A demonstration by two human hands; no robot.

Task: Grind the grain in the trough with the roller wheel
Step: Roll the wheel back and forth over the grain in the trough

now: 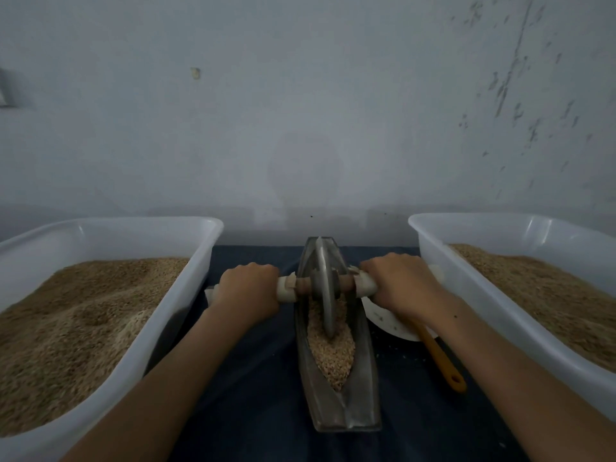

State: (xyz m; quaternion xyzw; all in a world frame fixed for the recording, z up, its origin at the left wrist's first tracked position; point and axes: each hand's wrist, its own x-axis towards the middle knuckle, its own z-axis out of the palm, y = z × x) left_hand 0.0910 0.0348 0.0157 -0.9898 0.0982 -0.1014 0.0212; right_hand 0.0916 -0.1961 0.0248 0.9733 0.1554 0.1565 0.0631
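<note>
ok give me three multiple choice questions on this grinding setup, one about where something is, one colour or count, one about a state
1. Where does the orange-handled tool lie?
A. right of the trough
B. inside the left tub
C. on top of the wheel

2. How many white tubs hold grain?
A. one
B. two
C. four

3. How are the hands placed on the roller handle?
A. both hovering open above it
B. only one gripping
C. both gripping, one on each side of the wheel

Answers:
1. A, it rests on the dark cloth beside the trough, under the right forearm.
2. B, the left tub and the right tub flank the trough.
3. C, the left hand and right hand wrap the handle either side of the roller wheel.
</note>
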